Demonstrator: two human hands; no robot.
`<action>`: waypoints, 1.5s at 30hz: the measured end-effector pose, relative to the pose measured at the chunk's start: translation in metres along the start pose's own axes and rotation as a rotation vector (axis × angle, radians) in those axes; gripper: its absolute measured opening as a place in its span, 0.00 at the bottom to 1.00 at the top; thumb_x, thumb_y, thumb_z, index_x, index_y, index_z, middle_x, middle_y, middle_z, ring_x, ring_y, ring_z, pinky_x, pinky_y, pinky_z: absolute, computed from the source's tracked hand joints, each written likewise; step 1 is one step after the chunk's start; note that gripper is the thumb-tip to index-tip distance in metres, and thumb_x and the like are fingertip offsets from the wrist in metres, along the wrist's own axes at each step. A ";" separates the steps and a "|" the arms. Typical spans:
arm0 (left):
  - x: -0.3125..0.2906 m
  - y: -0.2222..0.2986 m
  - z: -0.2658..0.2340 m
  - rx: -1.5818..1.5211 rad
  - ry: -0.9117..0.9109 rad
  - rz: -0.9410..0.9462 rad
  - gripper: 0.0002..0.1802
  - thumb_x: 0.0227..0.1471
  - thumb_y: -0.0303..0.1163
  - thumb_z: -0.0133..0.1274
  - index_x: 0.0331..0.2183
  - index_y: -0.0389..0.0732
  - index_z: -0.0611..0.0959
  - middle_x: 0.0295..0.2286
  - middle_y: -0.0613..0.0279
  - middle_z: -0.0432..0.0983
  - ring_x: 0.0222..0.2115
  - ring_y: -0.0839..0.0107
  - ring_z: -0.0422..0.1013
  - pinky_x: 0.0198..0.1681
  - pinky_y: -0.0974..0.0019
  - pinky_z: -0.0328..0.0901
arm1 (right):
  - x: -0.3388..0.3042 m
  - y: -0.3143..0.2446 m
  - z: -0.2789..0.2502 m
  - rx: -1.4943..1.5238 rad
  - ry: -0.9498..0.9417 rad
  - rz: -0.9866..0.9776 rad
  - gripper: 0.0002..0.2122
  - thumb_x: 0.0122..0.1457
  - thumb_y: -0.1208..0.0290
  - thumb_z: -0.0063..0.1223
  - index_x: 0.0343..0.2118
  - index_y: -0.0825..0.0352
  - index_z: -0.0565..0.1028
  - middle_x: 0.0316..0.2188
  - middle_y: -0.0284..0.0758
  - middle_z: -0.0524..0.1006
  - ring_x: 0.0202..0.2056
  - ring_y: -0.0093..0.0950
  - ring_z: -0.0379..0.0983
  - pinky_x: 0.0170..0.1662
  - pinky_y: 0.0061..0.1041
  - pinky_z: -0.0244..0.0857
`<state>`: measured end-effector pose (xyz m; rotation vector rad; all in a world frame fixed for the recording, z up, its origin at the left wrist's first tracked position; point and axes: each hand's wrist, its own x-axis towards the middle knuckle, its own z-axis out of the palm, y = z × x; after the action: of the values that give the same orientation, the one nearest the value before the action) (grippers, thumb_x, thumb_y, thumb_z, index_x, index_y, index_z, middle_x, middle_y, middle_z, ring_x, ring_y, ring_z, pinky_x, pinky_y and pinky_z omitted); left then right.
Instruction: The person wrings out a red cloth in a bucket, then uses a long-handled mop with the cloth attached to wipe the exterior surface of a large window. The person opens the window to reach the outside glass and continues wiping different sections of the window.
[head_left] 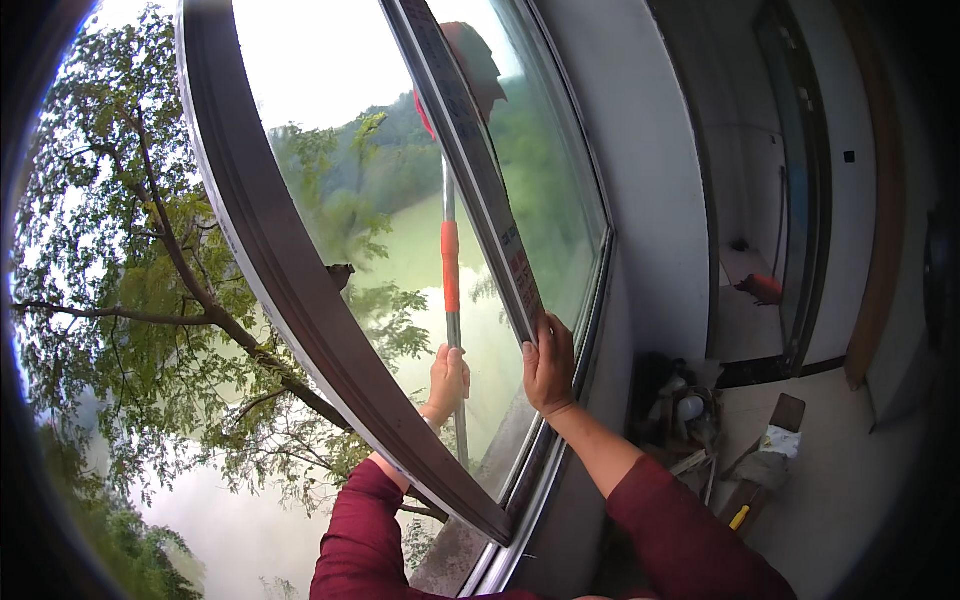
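Note:
Outside the window, my left hand [449, 382] is wrapped round the silver handle of a long-handled window mop [450, 262]. The handle stands nearly upright and has an orange-red sleeve midway. Its red head [468, 65] is up near the top, partly hidden by the sash frame and seen partly through the glass. My left forearm reaches out behind the dark window post [290, 280]. My right hand [550, 367] closes round the lower end of the sliding sash's upright frame [470, 150], thumb on the near side, fingers partly hidden.
The window track and sill [520, 525] run below my arms. A tree [215, 310] and greenish water lie outside. To the right are a pale wall [635, 170], a doorway [755, 200], assorted gear [690, 415] on the floor, and a board [765, 465] with a yellow-handled tool [740, 517].

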<state>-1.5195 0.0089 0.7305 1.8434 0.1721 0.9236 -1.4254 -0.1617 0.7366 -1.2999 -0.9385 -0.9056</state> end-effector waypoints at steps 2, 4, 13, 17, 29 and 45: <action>-0.050 -0.003 -0.016 0.012 0.018 -0.005 0.16 0.58 0.43 0.31 0.31 0.41 0.65 0.10 0.69 0.58 0.05 0.80 0.54 0.06 0.77 0.51 | 0.001 0.002 0.001 -0.009 0.001 -0.022 0.24 0.52 0.74 0.42 0.53 0.70 0.55 0.46 0.46 0.62 0.44 0.43 0.59 0.48 0.37 0.52; -0.115 -0.043 -0.068 0.155 0.005 0.127 0.16 0.57 0.43 0.32 0.31 0.41 0.65 0.10 0.69 0.59 0.05 0.80 0.54 0.07 0.78 0.51 | 0.001 -0.006 0.009 0.006 -0.005 -0.034 0.24 0.52 0.74 0.42 0.53 0.70 0.55 0.46 0.46 0.62 0.45 0.43 0.59 0.49 0.37 0.52; -0.214 0.074 -0.087 -0.014 -0.006 -0.005 0.28 0.53 0.57 0.31 0.36 0.38 0.65 0.09 0.67 0.59 0.06 0.80 0.55 0.08 0.78 0.51 | -0.001 0.005 0.002 -0.060 0.010 0.018 0.22 0.55 0.70 0.38 0.53 0.70 0.57 0.47 0.46 0.62 0.48 0.41 0.58 0.52 0.34 0.50; -0.173 0.091 -0.078 -0.042 -0.002 0.075 0.26 0.54 0.53 0.32 0.38 0.38 0.64 0.10 0.67 0.59 0.06 0.79 0.55 0.08 0.77 0.53 | 0.000 0.004 0.001 -0.045 -0.002 0.037 0.21 0.55 0.71 0.38 0.52 0.72 0.58 0.46 0.47 0.63 0.48 0.42 0.58 0.52 0.35 0.50; 0.001 0.049 -0.008 -0.064 -0.030 0.092 0.20 0.57 0.48 0.30 0.35 0.40 0.63 0.09 0.70 0.56 0.04 0.81 0.53 0.06 0.77 0.51 | 0.001 0.002 -0.002 -0.052 -0.002 -0.015 0.25 0.51 0.74 0.42 0.54 0.68 0.56 0.46 0.45 0.62 0.46 0.42 0.58 0.50 0.35 0.52; -0.171 -0.016 -0.104 0.195 -0.031 -0.216 0.12 0.55 0.37 0.38 0.30 0.38 0.69 0.13 0.68 0.66 0.12 0.80 0.64 0.15 0.76 0.59 | 0.001 0.009 0.001 -0.090 0.045 -0.043 0.23 0.54 0.72 0.42 0.54 0.67 0.56 0.45 0.45 0.63 0.45 0.40 0.59 0.49 0.35 0.52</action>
<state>-1.7022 0.0066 0.6482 1.9713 0.4471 0.7479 -1.4169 -0.1597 0.7345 -1.3340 -0.9018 -1.0161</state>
